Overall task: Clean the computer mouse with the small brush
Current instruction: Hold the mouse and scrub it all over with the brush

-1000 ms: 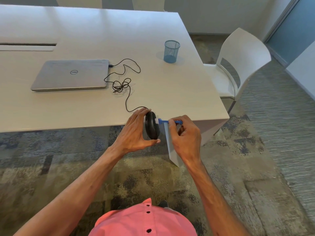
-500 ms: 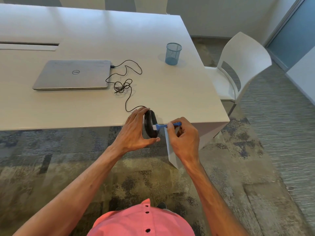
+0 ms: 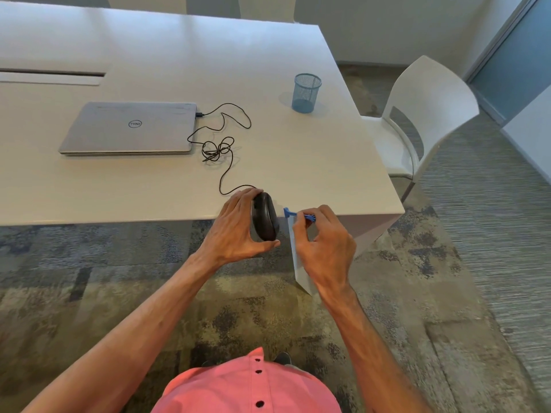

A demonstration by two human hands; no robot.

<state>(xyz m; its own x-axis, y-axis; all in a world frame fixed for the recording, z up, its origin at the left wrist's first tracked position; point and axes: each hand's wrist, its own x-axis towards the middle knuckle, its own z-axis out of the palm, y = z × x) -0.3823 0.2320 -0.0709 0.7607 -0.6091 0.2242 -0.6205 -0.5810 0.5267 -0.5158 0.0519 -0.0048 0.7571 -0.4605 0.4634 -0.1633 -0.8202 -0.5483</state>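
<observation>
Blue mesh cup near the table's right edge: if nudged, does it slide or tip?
Probably slides first: the mesh cup looks like light wire, nothing sticking out, on a smooth table. A high push could tip it, since it stands taller than wide. Its round wall might then roll toward the nearby edge.
</observation>
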